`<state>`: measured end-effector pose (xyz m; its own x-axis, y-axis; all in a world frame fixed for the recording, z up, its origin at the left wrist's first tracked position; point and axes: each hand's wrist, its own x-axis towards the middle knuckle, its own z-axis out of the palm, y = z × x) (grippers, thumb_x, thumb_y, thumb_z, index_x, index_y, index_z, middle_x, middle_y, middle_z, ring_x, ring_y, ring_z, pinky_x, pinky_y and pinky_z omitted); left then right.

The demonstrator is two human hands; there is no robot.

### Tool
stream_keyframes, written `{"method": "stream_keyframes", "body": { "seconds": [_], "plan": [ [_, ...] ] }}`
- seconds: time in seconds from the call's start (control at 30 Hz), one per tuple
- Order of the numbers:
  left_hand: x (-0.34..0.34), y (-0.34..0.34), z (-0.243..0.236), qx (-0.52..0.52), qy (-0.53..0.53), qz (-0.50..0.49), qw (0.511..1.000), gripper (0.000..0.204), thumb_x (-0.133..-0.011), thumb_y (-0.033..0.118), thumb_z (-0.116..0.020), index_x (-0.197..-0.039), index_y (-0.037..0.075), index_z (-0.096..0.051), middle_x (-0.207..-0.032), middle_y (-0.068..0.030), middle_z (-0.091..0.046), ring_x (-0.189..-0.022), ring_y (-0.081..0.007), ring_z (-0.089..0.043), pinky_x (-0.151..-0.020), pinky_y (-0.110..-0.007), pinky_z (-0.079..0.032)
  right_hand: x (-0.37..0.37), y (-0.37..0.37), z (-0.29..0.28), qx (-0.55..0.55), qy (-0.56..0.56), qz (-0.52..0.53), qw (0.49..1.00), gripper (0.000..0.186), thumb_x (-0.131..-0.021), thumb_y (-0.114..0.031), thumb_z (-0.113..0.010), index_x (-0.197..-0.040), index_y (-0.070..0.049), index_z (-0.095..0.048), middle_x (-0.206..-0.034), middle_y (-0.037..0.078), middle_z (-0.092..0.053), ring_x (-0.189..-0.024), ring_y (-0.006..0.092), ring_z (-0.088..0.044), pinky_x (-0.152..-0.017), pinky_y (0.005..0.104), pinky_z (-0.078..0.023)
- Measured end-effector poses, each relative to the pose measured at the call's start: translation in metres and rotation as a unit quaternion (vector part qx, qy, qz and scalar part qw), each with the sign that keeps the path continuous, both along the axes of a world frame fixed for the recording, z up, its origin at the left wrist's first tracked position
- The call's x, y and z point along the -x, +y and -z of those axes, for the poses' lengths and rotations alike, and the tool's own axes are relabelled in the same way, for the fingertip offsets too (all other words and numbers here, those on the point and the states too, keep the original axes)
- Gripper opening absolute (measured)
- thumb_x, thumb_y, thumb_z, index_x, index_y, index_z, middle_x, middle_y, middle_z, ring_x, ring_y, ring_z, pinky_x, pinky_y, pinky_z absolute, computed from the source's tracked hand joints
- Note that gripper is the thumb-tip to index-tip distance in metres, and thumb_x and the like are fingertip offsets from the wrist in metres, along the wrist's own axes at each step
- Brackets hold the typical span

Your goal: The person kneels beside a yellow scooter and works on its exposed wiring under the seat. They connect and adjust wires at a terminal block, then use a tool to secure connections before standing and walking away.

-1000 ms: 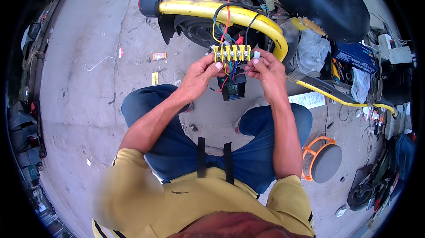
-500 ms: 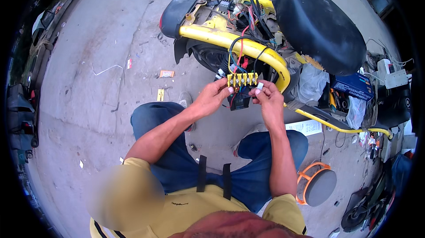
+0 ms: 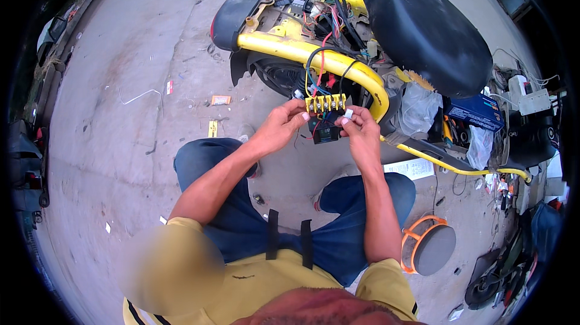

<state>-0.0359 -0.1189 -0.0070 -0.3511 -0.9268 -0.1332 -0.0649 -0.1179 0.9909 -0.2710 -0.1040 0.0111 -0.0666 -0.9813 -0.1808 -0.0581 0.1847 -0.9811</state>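
A yellow terminal block (image 3: 325, 104) with a row of screws is held up between my hands, beside the yellow frame tube (image 3: 296, 53) of a scooter. My left hand (image 3: 281, 126) pinches the block's left end between thumb and fingers. At its right end, my right hand (image 3: 362, 134) is closed on a small white connector (image 3: 347, 114); whether those fingers also touch the block cannot be made out. A red wire (image 3: 322, 56) and dark wires run from the scooter's open body down to the block. Just below the block is a small black box (image 3: 326, 134), partly hidden by wires.
The black seat (image 3: 429, 32) is tipped aside at the right. Near it are a clear plastic bag (image 3: 420, 110) and a blue box (image 3: 477, 112). A stool (image 3: 436, 247) with an orange frame stands to my right. Scraps and a bent white wire (image 3: 139, 95) lie on the concrete.
The whole view has shifted slightly, so everything appears a little farther left and up. Both hands keep their hold, with the block and connector in nearly the same position.
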Motion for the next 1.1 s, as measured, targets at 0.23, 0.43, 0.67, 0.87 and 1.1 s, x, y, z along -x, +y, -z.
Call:
{"method": "stream_keyframes", "body": {
  "seconds": [0.23,0.43,0.67,0.87,1.1],
  "plan": [
    [0.005,0.002,-0.011,0.001,0.044,-0.030,0.999,0.040,-0.114,0.021,-0.058,-0.147,-0.001,-0.056,-0.131,-0.0096,-0.070,-0.120,-0.0163,-0.065,-0.107,-0.035,-0.051,0.003,0.001,-0.001,0.008,0.007,0.007,1.000,0.026,-0.100,-0.001,-0.063,-0.126,0.002,-0.063,-0.098,0.007,-0.074,-0.082,0.0096,-0.062,-0.075,0.0264,-0.051],
    [0.012,0.000,-0.023,0.033,0.107,-0.049,0.993,0.041,-0.114,0.025,-0.057,-0.147,0.002,-0.057,-0.134,-0.0087,-0.069,-0.122,-0.0158,-0.065,-0.107,-0.035,-0.052,0.005,0.001,0.000,-0.001,0.010,0.000,1.000,0.028,-0.099,-0.001,-0.064,-0.126,0.003,-0.063,-0.100,0.008,-0.075,-0.086,0.0110,-0.066,-0.077,0.0273,-0.052],
    [0.015,-0.006,-0.024,0.036,0.148,-0.073,0.986,0.044,-0.114,0.027,-0.054,-0.149,0.000,-0.056,-0.140,-0.0130,-0.067,-0.130,-0.0216,-0.063,-0.114,-0.041,-0.049,0.007,0.002,-0.003,-0.005,0.015,-0.002,1.000,0.030,-0.097,0.000,-0.065,-0.127,0.003,-0.063,-0.101,0.008,-0.075,-0.088,0.0117,-0.067,-0.079,0.0279,-0.052],
    [0.020,-0.010,-0.035,0.055,0.146,-0.068,0.985,0.046,-0.113,0.026,-0.053,-0.151,-0.001,-0.054,-0.146,-0.0172,-0.065,-0.134,-0.0235,-0.062,-0.117,-0.043,-0.045,0.011,0.002,0.002,0.003,0.028,0.005,1.000,0.029,-0.097,0.000,-0.066,-0.126,0.002,-0.063,-0.101,0.008,-0.074,-0.087,0.0114,-0.065,-0.081,0.0277,-0.052],
    [0.030,-0.013,-0.042,0.049,0.182,-0.079,0.979,0.046,-0.112,0.024,-0.057,-0.149,-0.003,-0.055,-0.140,-0.0183,-0.070,-0.131,-0.0218,-0.065,-0.115,-0.041,-0.047,0.012,0.002,0.001,0.002,0.027,0.011,1.000,0.028,-0.097,0.001,-0.065,-0.126,0.002,-0.063,-0.100,0.007,-0.074,-0.087,0.0108,-0.064,-0.080,0.0273,-0.051]
  ]
}}
